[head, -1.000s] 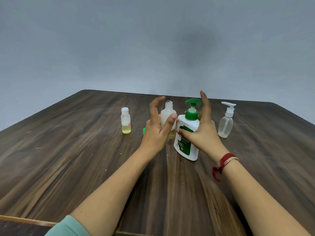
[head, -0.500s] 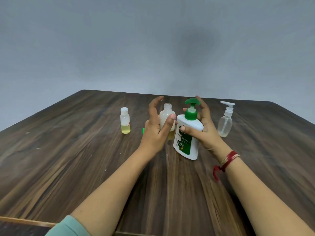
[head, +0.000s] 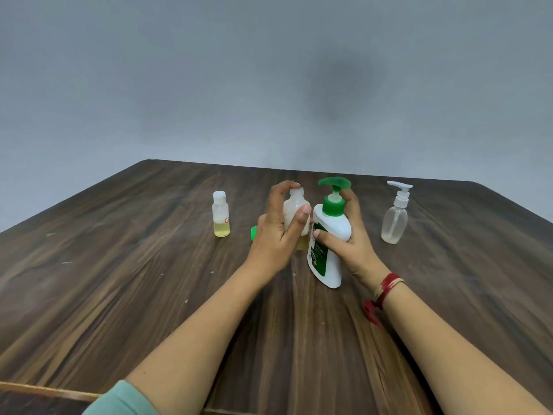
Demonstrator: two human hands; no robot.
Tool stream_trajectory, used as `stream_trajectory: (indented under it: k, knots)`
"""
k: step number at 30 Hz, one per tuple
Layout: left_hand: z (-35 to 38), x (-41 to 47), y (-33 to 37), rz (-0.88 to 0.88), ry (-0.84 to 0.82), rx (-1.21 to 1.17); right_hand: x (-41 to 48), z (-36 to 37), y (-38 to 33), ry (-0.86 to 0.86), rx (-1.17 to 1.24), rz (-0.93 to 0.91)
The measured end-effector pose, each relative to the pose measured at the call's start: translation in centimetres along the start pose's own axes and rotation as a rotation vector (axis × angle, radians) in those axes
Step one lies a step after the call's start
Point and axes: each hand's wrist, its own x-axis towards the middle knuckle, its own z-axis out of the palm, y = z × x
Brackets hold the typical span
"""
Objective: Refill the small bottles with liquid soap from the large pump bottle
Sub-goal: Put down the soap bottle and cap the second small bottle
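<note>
My left hand is wrapped round the open bottle mid-tabletop, fingers curled behind its neck and thumb across its front, so a closed grip. My right hand is closed on the big pump bottle, thumb on the label, fingers behind the shoulder; it leans slightly toward the open bottle at its 9 o'clock, the two just about touching. The green pump head points left, not yet over the open mouth. To do this well, I reckon: bring the spout square over the mouth, keep the small bottle upright and pinned, press slow and short. Main risk looks like soap running down the outside. Contents: the open bottle is cloudy, with a little yellowish liquid at its base, though my hand hides most. At its 9 o'clock, well apart, a capped small bottle holds yellow liquid, roughly a third full. At 3 o'clock of the pump bottle, a clear spray bottle with a shallow pale layer at the bottom. A green cap lies behind my left hand. Pump bottle opaque; level cannot tell.
</note>
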Motion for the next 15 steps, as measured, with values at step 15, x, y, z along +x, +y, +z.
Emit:
stream_trajectory:
  k: [15]
  knots:
    - [0.1, -0.2, 0.2, 0.028, -0.018, -0.018, 0.4, 0.3, -2.0, 0.121, -0.343, -0.257]
